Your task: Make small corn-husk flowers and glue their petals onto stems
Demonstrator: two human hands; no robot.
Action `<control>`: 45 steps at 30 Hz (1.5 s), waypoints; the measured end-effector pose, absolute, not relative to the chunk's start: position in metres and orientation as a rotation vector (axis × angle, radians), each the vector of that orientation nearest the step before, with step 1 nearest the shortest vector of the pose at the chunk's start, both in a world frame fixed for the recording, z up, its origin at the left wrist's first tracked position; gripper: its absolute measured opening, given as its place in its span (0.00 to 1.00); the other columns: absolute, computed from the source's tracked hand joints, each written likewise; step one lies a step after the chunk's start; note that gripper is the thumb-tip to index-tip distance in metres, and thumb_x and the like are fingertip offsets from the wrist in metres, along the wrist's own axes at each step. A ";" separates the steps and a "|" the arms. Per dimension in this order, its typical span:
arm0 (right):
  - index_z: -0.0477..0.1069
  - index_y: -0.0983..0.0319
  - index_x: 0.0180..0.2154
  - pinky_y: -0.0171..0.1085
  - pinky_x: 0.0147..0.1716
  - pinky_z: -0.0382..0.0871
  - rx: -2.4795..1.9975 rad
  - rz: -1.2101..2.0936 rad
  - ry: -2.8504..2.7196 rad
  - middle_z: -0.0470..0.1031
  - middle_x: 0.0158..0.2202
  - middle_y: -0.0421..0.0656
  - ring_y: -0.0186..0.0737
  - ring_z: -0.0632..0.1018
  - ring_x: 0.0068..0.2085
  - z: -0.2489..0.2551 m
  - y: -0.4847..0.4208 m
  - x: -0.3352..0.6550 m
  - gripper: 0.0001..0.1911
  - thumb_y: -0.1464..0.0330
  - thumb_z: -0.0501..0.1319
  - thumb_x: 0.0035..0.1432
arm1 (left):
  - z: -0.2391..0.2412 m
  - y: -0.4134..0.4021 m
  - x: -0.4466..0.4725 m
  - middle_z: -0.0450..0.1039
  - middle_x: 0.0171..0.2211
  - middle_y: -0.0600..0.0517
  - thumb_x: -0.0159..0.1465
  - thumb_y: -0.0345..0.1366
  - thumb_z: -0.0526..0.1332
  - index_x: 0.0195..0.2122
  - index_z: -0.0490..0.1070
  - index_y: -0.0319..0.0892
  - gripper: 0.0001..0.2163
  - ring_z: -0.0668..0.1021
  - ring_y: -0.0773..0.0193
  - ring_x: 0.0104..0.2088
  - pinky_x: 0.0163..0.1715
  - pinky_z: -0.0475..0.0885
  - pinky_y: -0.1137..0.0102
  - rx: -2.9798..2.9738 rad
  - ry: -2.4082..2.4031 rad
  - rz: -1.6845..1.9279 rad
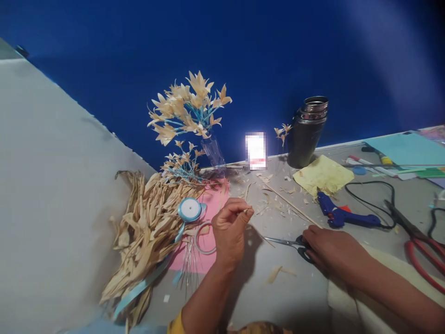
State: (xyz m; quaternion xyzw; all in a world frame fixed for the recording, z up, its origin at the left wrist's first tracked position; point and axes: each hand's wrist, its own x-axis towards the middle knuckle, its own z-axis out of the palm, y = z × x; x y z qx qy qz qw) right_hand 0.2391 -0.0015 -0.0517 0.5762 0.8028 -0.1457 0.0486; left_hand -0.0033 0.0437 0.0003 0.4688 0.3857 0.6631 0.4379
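My left hand [230, 229] is closed in a pinch above the grey table. A small pale bit shows at its fingertips, too small to name. A thin dry strip [248, 191] appears just beyond those fingers; I cannot tell whether they touch it. My right hand [325, 246] is curled over the black handles of small scissors [283, 241], which lie low at the table with blades pointing left. A long thin stick [288, 204] slants down to the knuckles of that hand. Pale scraps [274, 274] lie in front of the scissors.
Dried husks [146, 232], a blue ribbon spool [189, 209] and a tape ring [198, 241] crowd the left. Husk flowers [187, 106] and a dark flask [308, 134] stand behind. A blue glue gun [342, 215], its cord and large red-handled scissors [417, 241] lie right.
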 end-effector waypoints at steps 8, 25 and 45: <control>0.75 0.62 0.43 0.36 0.32 0.70 1.803 -2.441 1.976 0.79 0.36 0.44 0.40 0.78 0.34 -0.039 -0.020 0.216 0.18 0.60 0.67 0.50 | 0.003 0.044 0.006 0.72 0.32 0.54 0.54 0.36 0.74 0.30 0.79 0.45 0.06 0.72 0.68 0.31 0.34 0.68 0.72 0.976 0.996 1.783; 0.71 0.62 0.25 0.32 0.24 0.59 1.922 -2.849 1.846 0.66 0.20 0.36 0.31 0.64 0.23 -0.027 -0.014 0.158 0.20 0.52 0.70 0.44 | 0.003 0.032 0.032 0.75 0.31 0.54 0.52 0.37 0.75 0.28 0.77 0.43 0.09 0.76 0.68 0.30 0.34 0.72 0.71 0.744 0.916 1.551; 0.67 0.61 0.27 0.34 0.25 0.56 1.923 -2.764 2.013 0.65 0.22 0.37 0.33 0.62 0.25 -0.020 -0.022 0.166 0.29 0.41 0.65 0.50 | 0.002 0.028 0.042 0.75 0.29 0.54 0.50 0.35 0.76 0.27 0.78 0.42 0.09 0.76 0.68 0.29 0.34 0.71 0.72 0.687 0.902 1.481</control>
